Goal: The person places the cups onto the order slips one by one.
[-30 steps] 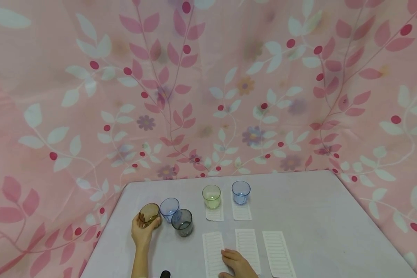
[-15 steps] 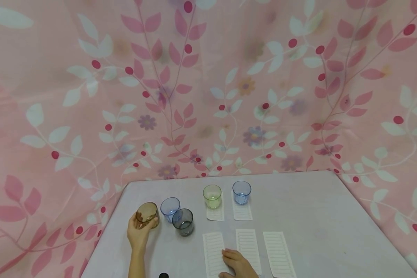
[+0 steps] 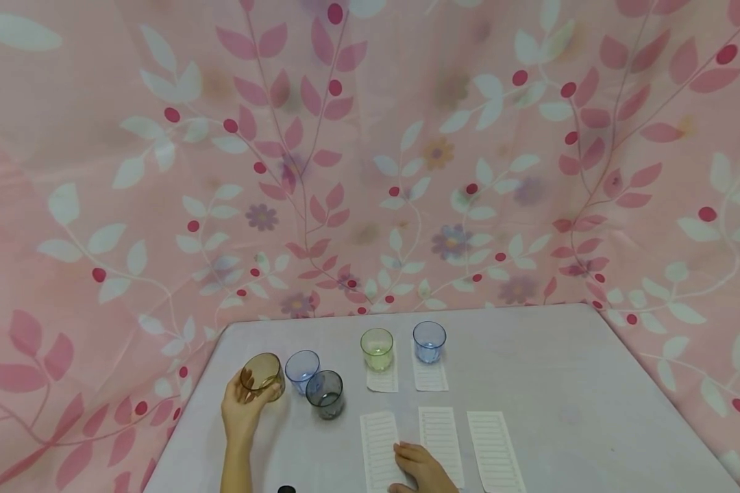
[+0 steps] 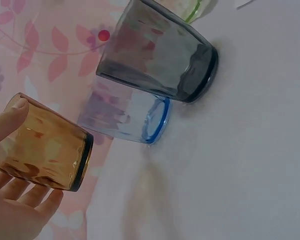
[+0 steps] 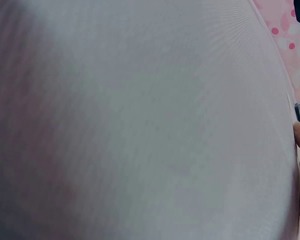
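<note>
An amber glass [image 3: 262, 375] is gripped by my left hand [image 3: 242, 414], thumb on its near right side and fingers round its left. In the left wrist view the amber glass [image 4: 46, 145] lies between thumb and fingers of the left hand [image 4: 20, 205], its base off the tabletop. Just right of it stand a blue glass [image 3: 301, 373] and a dark grey glass [image 3: 325, 396], close together. My right hand [image 3: 424, 471] rests at the near edge, fingertips on the right side of a printed paper strip [image 3: 379, 448], fingers relaxed.
A green glass [image 3: 377, 350] and another blue glass [image 3: 429, 344] stand at the back on paper strips. Two more strips [image 3: 440, 441] [image 3: 495, 448] lie to the right of the first. A black object [image 3: 286, 489] shows at the bottom edge. Behind the table hangs a floral cloth [image 3: 370, 171].
The left hand has moved slightly left with the amber glass, which now sits a little higher and farther from the blue glass. The right hand has stayed still.
</note>
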A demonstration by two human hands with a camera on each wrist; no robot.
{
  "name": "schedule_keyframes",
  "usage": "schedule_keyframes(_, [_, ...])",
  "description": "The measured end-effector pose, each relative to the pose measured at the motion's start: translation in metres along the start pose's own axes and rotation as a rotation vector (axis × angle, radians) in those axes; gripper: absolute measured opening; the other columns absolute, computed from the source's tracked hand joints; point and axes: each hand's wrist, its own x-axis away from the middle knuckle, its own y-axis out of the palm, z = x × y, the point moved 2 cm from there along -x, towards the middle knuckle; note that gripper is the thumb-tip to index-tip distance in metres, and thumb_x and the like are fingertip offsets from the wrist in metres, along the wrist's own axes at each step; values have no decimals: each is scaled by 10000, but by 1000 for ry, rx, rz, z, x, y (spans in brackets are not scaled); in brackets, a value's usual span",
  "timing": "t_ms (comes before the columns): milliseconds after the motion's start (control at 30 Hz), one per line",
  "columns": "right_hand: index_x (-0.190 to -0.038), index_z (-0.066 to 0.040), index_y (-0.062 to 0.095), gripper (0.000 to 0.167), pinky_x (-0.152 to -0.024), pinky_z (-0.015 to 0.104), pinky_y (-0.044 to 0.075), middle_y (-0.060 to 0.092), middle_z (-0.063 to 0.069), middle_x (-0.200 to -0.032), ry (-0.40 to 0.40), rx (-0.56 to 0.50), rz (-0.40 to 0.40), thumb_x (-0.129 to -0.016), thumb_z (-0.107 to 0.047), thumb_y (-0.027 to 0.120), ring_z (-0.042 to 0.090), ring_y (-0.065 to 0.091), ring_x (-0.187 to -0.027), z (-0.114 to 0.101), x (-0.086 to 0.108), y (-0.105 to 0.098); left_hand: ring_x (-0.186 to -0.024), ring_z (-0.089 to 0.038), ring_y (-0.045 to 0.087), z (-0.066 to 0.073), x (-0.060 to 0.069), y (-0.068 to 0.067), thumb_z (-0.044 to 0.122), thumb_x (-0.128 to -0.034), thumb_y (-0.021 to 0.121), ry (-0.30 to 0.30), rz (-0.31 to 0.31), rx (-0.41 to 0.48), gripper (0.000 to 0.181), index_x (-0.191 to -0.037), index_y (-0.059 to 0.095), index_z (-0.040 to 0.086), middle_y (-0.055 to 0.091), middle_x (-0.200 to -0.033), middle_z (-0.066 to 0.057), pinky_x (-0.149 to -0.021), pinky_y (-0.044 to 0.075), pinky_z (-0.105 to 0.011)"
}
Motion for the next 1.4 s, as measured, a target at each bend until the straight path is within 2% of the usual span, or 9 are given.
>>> schedule_keyframes(67, [-976, 104, 689, 523, -769, 355, 552, 681, 186, -1049, 3, 2, 2, -829, -397, 689, 298, 625, -972, 0, 0, 1, -1259, -347, 427, 6, 1, -1, 4, -735, 777, 4, -17, -9, 781, -1392, 359, -48, 460, -1384, -210, -1054, 375, -324])
schedule_keyframes(267, [-979, 106, 687, 524, -771, 361, 552, 680, 185, -1051, 9, -1, 4, -827, -396, 693, 300, 624, -975, -1, 0, 0, -1267, -327, 415, 21, 4, -1, 36, -744, 781, 15, -107, -12, 827, -1425, 316, -28, 446, -1401, -191, -1073, 322, -476])
schedule_keyframes(500, [-983, 114, 682, 529, -776, 367, 553, 675, 197, -1057, 18, -18, -10, -829, -391, 694, 312, 624, -978, -1, 0, -1, -1259, -253, 441, 33, 7, 3, 55, -760, 773, 20, -193, -23, 798, -1426, 336, 4, 465, -1392, -148, -1063, 349, -415])
schedule_keyframes(667, [-977, 112, 685, 523, -774, 365, 554, 678, 194, -1052, 19, -21, -7, -828, -389, 696, 309, 626, -975, -1, 0, 0, -1262, -277, 434, 39, 8, 7, 23, -765, 759, 38, -256, 11, 786, -1423, 330, -8, 453, -1395, -179, -1070, 325, -447])
schedule_keyframes(867, [-972, 107, 687, 521, -771, 362, 555, 680, 189, -1047, 22, -24, 0, -826, -393, 697, 309, 627, -972, -1, 1, 0, -1252, -236, 458, 44, 11, 12, 15, -745, 770, 45, -294, 19, 780, -1406, 356, 3, 462, -1390, -177, -1026, 356, -360])
schedule_keyframes(1000, [-976, 108, 686, 529, -775, 363, 554, 680, 189, -1049, 23, -26, -4, -826, -399, 694, 310, 626, -976, -1, 1, 1, -1231, -188, 476, 44, 12, 16, -3, -732, 773, 47, -311, 33, 788, -1402, 360, 1, 456, -1386, -203, -1055, 345, -424])
schedule_keyframes(1133, [-979, 107, 687, 528, -778, 362, 553, 679, 186, -1054, 25, -25, -8, -830, -400, 690, 308, 624, -979, -1, 1, 0, -1260, -251, 453, 45, 13, 20, -32, -734, 760, 45, -352, 77, 791, -1407, 344, -7, 432, -1396, -220, -1097, 269, -510])
schedule_keyframes(1267, [-981, 106, 687, 528, -778, 361, 553, 680, 182, -1057, 28, -30, -5, -830, -400, 692, 302, 624, -981, 0, 1, 0, -1281, -300, 426, 46, 13, 23, -53, -730, 755, 51, -385, 111, 795, -1407, 340, -14, 429, -1392, -211, -1107, 250, -508])
schedule_keyframes(1400, [-983, 105, 688, 524, -778, 360, 552, 679, 181, -1061, 29, -38, 3, -826, -396, 697, 301, 623, -983, 1, 1, 1, -1278, -269, 436, 47, 14, 25, -63, -718, 758, 60, -404, 128, 796, -1400, 350, -19, 450, -1376, -179, -1110, 261, -471])
